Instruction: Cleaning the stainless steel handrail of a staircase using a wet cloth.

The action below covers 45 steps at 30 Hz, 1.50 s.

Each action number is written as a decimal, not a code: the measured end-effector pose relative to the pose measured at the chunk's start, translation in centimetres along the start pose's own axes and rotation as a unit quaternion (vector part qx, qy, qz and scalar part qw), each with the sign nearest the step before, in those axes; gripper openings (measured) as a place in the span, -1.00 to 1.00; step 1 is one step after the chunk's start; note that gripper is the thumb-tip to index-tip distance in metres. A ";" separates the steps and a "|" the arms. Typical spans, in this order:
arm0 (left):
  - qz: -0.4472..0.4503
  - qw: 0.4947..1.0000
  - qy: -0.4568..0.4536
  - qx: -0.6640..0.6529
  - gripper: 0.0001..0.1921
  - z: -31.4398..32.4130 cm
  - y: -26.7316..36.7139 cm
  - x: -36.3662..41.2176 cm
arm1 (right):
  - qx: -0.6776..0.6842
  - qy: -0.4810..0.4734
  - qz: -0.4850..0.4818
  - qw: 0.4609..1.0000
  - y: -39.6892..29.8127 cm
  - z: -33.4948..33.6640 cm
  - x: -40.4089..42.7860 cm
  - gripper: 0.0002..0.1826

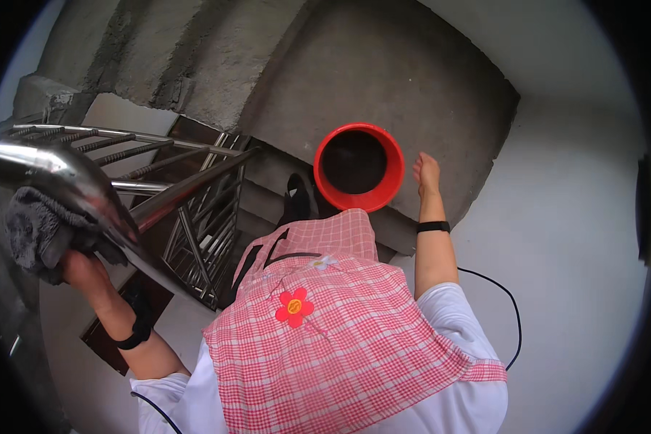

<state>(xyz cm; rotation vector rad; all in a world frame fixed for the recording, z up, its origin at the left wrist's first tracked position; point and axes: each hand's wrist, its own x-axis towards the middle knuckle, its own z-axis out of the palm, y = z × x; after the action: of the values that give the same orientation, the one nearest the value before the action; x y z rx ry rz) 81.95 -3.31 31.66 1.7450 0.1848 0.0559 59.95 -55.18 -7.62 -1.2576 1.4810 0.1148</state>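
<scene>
My left hand (84,271) grips a dark grey plush cloth (38,233) at the far left. The cloth lies against the underside of a shiny metal handrail (87,184), and the rail hides part of it. To the right, my right hand (428,172) hangs in the air with nothing seen in it, its fingers loosely bent and slightly apart. Just left of that hand is a red plastic bucket (396,165), which holds dark liquid (354,161). It stands at the edge of a bare concrete landing (369,70).
Rough concrete steps (206,59) run off at the upper left. Below the handrail, metal balusters (195,249) border the stairwell. One dark shoe (298,195) is on the stairs left of the bucket. A pale wall (564,217) rises on the right, and a black cable (515,309) loops beside my right arm.
</scene>
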 end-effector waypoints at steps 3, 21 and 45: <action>-0.045 0.997 -0.012 0.054 -0.45 -3.5 -1.6 1.6 | 0.039 0.047 0.220 0.973 16.9 -2.1 4.0 -0.37; 0.117 0.942 0.239 0.204 -0.29 1.0 -2.0 1.7 | 0.385 0.064 0.202 0.898 22.9 2.5 1.9 -0.57; -0.338 0.878 0.206 -0.270 -0.50 6.0 -3.0 -3.9 | -0.172 -0.165 0.107 0.965 -31.2 24.5 -19.6 -0.62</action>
<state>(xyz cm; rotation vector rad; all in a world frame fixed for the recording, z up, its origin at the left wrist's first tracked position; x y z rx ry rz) 78.62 -9.21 27.87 1.0170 0.9892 -0.0325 94.72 -40.07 15.29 -1.2711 1.3318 0.7191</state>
